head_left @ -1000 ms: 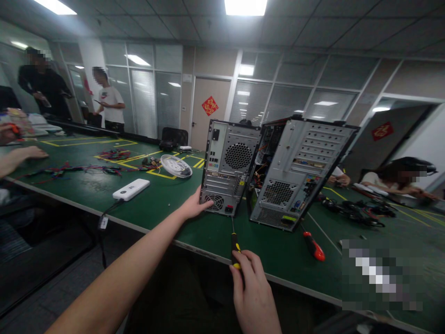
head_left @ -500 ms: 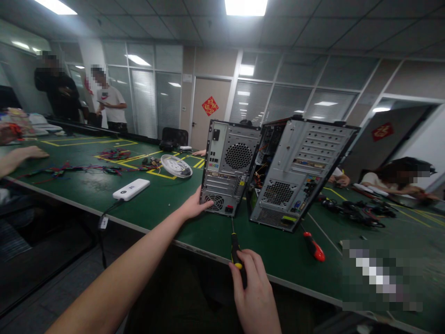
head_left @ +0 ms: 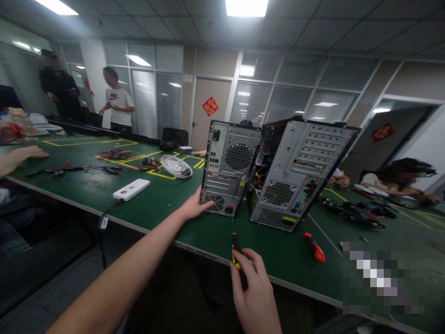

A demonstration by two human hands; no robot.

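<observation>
Two hands at work here: nearest, the right hand [head_left: 252, 297] is curled around the black-and-yellow screwdriver [head_left: 235, 242] at the front edge of the green surface [head_left: 163, 206], its shaft aimed at the foot of the grey computer case [head_left: 231, 167]. Further in, the left hand [head_left: 194, 205] lies open, fingers pressed to that case's lower left corner, gripping nothing. A red-handled screwdriver [head_left: 314, 248] lies just to the right, before a second, opened case [head_left: 299, 171], with a white device [head_left: 131, 189] off left and a white fan [head_left: 176, 165] beyond.
</observation>
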